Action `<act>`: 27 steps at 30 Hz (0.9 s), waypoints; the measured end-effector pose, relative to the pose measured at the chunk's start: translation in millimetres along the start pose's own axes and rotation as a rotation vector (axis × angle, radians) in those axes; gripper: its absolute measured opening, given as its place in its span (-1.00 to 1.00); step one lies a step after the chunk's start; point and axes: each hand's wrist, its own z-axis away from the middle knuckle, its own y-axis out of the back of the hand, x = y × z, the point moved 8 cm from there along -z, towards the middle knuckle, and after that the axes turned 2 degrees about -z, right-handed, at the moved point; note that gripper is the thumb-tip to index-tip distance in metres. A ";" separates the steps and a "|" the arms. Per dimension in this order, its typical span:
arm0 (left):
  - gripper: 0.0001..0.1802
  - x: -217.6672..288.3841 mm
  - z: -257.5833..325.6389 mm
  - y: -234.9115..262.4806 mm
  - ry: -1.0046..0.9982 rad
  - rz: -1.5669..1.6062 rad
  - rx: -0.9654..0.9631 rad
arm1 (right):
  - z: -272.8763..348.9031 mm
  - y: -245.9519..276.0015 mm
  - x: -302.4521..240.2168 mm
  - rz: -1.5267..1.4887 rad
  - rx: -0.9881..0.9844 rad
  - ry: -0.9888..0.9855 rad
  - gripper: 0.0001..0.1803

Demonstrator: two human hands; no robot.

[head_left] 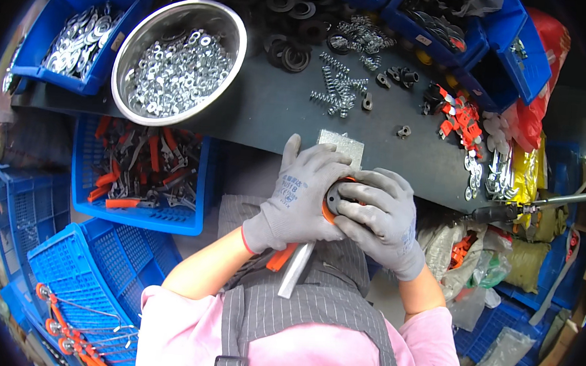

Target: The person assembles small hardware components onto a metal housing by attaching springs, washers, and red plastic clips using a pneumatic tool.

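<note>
Orange-rimmed black round part (333,198) sits between both hands, in front of the person's apron at the near table edge. Rest, big to small.

Dark grey flat tabletop (267,110): loose stock sits toward the far side and right end, probably to leave elbow room at the near edge.

Blue plastic mesh basket (134,221): below table level on the left, full of orange-handled metal tools; likely low so bulk stays off the top.

Round shiny steel bowl (175,20): left on the table, corrals small silver nuts that would otherwise roll.

Grey-gloved left hand (304,196): fingers and thumb spread around the part's left side, looks like the steadying side. Grey-gloved right hand (382,220): fingers curled over its right face, narrow grip on the same part.

Flat silver metal bar (295,275): angles out below the hands beside an orange grip piece (279,257); can't tell if they're joined to it.

Squarish silver metal block (343,146): just beyond the fingertips, maybe a support.

Silver coil springs (340,84): loose heap, probably for quick picking.
</note>
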 end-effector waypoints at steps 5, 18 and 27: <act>-0.10 -0.3 -2.8 2.0 0.026 -0.006 -0.027 | 4.9 -2.5 3.3 0.014 -0.017 0.019 -0.60; -0.11 6.0 -2.8 0.1 -0.009 -0.031 -0.063 | 42.9 -15.4 -1.6 0.037 0.156 0.137 -0.60; -0.17 27.8 -15.1 -5.5 -0.024 -0.023 -0.041 | 32.8 21.6 4.9 -0.209 0.310 0.112 -0.73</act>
